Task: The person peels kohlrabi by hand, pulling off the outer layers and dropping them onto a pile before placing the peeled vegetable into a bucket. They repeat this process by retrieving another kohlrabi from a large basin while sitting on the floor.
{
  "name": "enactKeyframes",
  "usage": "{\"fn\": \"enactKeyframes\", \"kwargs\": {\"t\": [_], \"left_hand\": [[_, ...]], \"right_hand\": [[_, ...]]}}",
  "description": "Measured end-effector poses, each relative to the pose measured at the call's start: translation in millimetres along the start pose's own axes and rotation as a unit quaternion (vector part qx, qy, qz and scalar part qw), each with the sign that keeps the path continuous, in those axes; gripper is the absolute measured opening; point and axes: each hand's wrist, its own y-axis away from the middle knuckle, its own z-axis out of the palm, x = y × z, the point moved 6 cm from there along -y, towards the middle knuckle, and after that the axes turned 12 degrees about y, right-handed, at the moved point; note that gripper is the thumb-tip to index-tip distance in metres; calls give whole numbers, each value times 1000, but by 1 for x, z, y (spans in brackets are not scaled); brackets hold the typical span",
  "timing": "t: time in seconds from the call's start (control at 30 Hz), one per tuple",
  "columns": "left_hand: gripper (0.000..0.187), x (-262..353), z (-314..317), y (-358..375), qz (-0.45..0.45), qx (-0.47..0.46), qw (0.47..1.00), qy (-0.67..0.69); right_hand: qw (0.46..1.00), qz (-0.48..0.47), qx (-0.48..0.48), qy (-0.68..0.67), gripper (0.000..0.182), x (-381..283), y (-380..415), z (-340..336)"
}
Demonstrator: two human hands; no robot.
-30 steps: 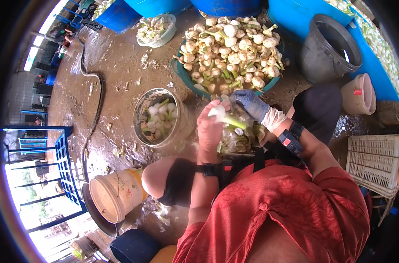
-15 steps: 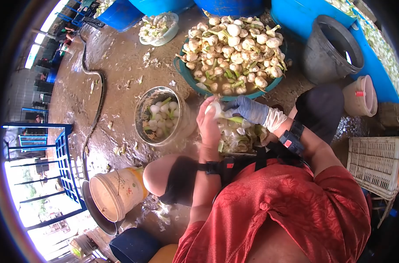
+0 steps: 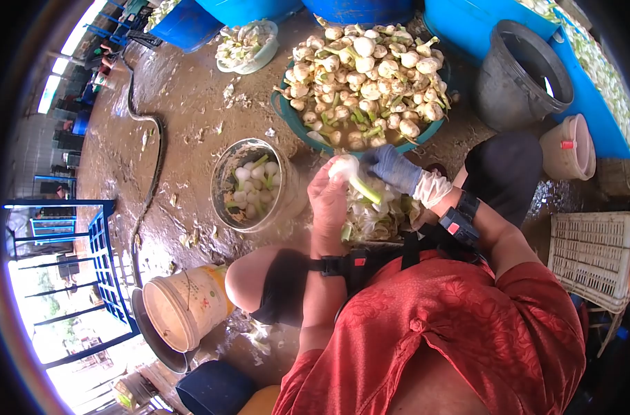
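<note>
My bare left hand (image 3: 326, 197) is closed around a fresh garlic bulb (image 3: 344, 167), white, with a green stem slanting down to the right. Just right of the bulb is my right hand (image 3: 391, 169) in a blue-grey glove, its fingers curled and slightly blurred; what they hold, if anything, is hidden. Below the hands lies a heap of pale garlic peelings (image 3: 377, 218). Ahead stands a green tub (image 3: 290, 121) piled with unpeeled garlic bulbs (image 3: 370, 76). To the left, a bucket (image 3: 221, 200) contains clean white bulbs (image 3: 252, 187).
A pale basin (image 3: 270, 52) of peelings stands farther ahead. At right are a dark grey bucket (image 3: 495, 90), a pinkish bucket (image 3: 553, 152) and a white crate (image 3: 591, 259). A cream bucket (image 3: 173, 315) is near my left knee. A black hose (image 3: 159, 152) crosses the wet floor.
My right hand has come away from the bulb, slightly to the right. In my left hand the bulb now shows more fully, its stem pointing down to the right.
</note>
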Motion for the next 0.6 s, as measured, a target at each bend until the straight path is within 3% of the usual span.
{"fn": "enactKeyframes", "kwargs": {"t": [0.07, 0.1, 0.17, 0.2, 0.27, 0.33, 0.4, 0.5, 0.57, 0.6], "left_hand": [[43, -1, -2, 1, 5, 14, 999, 32], [43, -2, -4, 2, 6, 14, 999, 32], [33, -2, -7, 2, 7, 30, 999, -11], [33, -2, -7, 2, 6, 32, 999, -10], [33, -6, -9, 3, -51, 60, 997, -1], [33, -7, -8, 3, -54, 77, 995, 28], [30, -12, -17, 2, -55, 137, 985, 84], [26, -15, -15, 2, -49, 117, 991, 33], [23, -16, -16, 5, -57, 121, 989, 65], [24, -14, -15, 5, -45, 108, 991, 60]], "right_hand": [[979, 195, 13, -51, 15, 28, 0, -5], [980, 194, 13, -51, 15, 35, 0, -4], [990, -3, 122, -75, 24, 18, -2, -16], [994, -28, 101, -36, 34, 12, -1, -19], [992, -54, 114, -1, 37, -11, 10, -24], [985, -120, 117, 35, 43, -23, 14, -21], [985, -129, 103, 47, 45, -30, 17, -13], [978, -171, 102, 53, 43, -38, 20, -2], [984, -90, 64, -138, 41, -20, 11, 4], [962, -30, 64, -262, 36, -11, 6, 5]]}}
